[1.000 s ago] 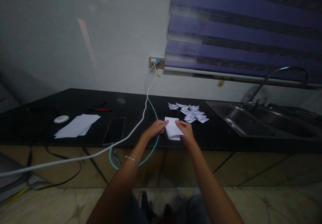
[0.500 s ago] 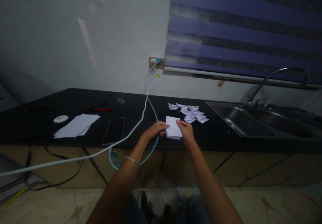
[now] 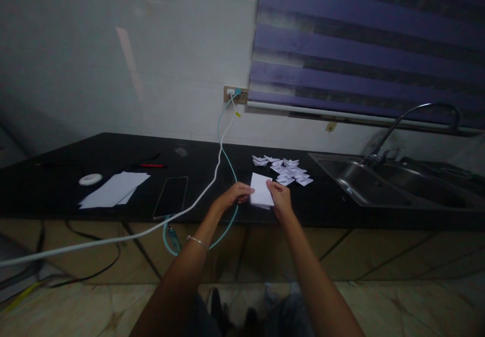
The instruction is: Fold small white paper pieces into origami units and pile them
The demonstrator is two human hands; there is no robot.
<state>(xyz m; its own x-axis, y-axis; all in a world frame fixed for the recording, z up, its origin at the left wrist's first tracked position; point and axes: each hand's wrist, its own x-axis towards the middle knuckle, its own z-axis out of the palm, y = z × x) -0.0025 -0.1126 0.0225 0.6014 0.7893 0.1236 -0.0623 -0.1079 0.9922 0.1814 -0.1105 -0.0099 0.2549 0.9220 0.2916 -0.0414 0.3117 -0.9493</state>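
Between my hands is a folded sheet of white paper [image 3: 260,191], held just above the front part of the dark counter. My left hand [image 3: 238,193] pinches its left edge, thumb on top. On the right side, my right hand [image 3: 279,194] grips the paper with the thumb pressed on its face and the fingers curled behind. Just beyond the right hand lies a cluster of several folded paper boats [image 3: 291,169].
Loose white sheets [image 3: 113,189], a round white object [image 3: 90,179], a red pen [image 3: 151,165] and a phone [image 3: 171,196] lie to the left. A white cable [image 3: 197,201] crosses the counter from the wall socket [image 3: 235,94]. At right is a steel sink [image 3: 364,185].
The folded paper has tilted slightly, its lower layers now lying closer together. Both hands keep their hold in nearly the same place.
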